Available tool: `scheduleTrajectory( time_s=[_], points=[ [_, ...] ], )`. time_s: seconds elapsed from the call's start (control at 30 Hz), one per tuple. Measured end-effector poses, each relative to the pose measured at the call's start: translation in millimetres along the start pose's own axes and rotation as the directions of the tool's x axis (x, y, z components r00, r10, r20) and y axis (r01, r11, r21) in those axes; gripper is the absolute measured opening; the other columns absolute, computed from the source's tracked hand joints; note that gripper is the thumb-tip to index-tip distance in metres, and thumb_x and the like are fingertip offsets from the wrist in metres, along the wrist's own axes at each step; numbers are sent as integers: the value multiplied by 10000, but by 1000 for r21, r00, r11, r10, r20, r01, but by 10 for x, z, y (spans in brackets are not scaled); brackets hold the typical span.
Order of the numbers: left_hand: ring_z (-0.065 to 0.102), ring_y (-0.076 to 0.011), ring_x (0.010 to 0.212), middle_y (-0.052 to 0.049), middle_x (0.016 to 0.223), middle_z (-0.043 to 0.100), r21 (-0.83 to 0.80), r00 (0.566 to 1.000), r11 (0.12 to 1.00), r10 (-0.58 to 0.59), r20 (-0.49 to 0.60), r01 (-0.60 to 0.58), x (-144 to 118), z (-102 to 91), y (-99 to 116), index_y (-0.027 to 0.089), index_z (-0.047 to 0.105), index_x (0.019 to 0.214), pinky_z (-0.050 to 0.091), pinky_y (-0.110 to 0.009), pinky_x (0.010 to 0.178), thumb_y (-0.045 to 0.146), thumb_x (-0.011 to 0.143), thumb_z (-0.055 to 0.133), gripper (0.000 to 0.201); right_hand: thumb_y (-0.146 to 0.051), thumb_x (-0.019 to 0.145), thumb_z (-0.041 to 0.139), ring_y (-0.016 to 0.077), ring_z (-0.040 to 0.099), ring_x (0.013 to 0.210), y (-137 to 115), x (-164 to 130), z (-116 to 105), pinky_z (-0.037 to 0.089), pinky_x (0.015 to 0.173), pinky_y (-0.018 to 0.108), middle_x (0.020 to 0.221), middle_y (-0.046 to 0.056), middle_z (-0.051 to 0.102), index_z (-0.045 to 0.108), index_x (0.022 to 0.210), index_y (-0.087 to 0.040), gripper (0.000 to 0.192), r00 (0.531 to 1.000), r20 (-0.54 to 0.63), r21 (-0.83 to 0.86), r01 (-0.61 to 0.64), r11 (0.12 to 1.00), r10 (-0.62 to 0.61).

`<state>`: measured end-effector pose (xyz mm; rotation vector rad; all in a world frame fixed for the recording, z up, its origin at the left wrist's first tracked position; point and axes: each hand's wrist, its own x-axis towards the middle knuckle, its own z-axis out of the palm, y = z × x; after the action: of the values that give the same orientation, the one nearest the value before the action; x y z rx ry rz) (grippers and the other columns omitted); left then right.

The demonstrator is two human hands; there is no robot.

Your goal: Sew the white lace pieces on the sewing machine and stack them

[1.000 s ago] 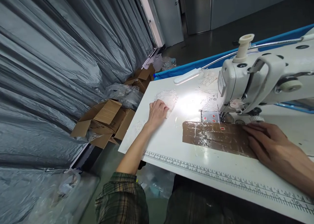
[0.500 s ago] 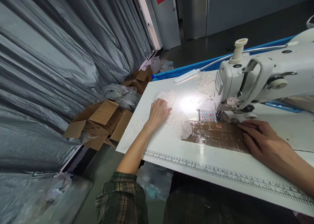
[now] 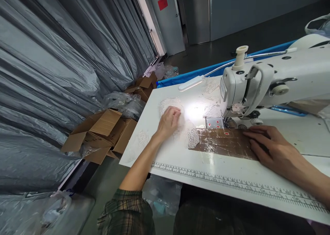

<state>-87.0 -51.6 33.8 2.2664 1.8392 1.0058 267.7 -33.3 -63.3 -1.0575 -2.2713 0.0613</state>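
My left hand (image 3: 168, 122) is closed in a pinch at the right edge of a white lace piece (image 3: 165, 104) on the sewing table; the pinched part is blurred. Just to the right of that hand, another lace piece (image 3: 193, 138) overlaps the end of a brown taped strip (image 3: 224, 142). My right hand (image 3: 273, 147) lies on the strip's right end with its fingers stretched out and nothing visible in them. Above the strip stands the sewing machine (image 3: 232, 87), its needle area close to the right fingertips.
More lace (image 3: 212, 87) lies behind the lamp-lit spot. The white lamp (image 3: 190, 84) reaches over the table on a bendable arm. A printed ruler (image 3: 206, 176) runs along the front edge. Open cardboard boxes (image 3: 103, 128) and plastic bags (image 3: 126, 104) stand left, beside a grey curtain (image 3: 64, 56).
My left hand has lifted slightly and shifted right across the lace, its fingers drawing together from lying flat. My right hand stays on the strip. The whole view has moved a little.
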Motion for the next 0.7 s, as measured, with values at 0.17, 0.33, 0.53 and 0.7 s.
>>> scheduleTrajectory(
  time_s=[0.17,0.33,0.53,0.7],
  points=[
    [566,-225,1256,-120,1390,563,-173,891,976,191,413,-130,-90,178,417,209,491,1279,478,-439,1058,389,1059,330,327,-298,969,439,295,608,1121,-18,9,-56,575,914,428,1255,157,566,675,1163,-159,336,1000,6,15,3,1000,-3],
    [95,-312,1550,-172,1660,123,107,828,993,-105,551,55,-148,325,381,122,156,1554,188,-520,1252,609,1024,192,720,-310,977,461,299,635,1089,-141,37,-134,587,856,433,1218,145,600,647,1202,-181,319,993,-15,56,114,992,-113],
    [-80,-253,1548,-116,1668,-30,170,776,984,-72,626,-45,-164,434,147,100,80,1578,34,-429,1284,652,999,86,800,-292,992,489,302,537,1292,-436,89,-22,512,1020,440,1436,183,523,481,1426,-136,461,922,67,120,373,920,-383],
    [-41,-237,1551,-86,1667,-11,173,797,981,-33,603,-90,-52,483,-6,133,60,1584,69,-409,1285,694,984,119,824,-413,994,465,349,505,1327,-485,58,66,494,978,528,1417,143,579,497,1428,-159,504,879,201,126,415,901,-433]
  ],
)
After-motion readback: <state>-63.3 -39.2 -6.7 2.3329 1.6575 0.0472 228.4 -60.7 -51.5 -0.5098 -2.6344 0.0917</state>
